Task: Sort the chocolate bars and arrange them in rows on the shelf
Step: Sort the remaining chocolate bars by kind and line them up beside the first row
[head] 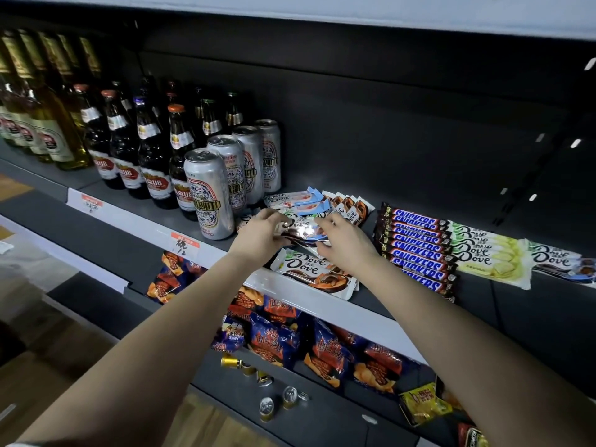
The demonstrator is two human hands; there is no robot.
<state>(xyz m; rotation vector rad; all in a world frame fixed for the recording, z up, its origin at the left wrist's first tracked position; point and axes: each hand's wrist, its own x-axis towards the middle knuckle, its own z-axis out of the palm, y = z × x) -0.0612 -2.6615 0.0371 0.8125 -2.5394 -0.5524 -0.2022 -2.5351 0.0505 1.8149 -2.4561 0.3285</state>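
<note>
Head view. The Snickers bars point(416, 250) lie in a completed row on the shelf point(403, 188), with the green Dove bars point(483, 253) stacked just beside them on the right. Left of the Snickers bars, the mixed Dove bars point(296, 200) lie in an unsorted pile beside the cans point(209, 191). One Dove bar point(316, 272) lies alone at the front edge. The left hand point(261, 233) and right hand point(345, 246) each pinch one end of a glossy bar point(300, 232) above the pile. Estimated progress is about half.
</note>
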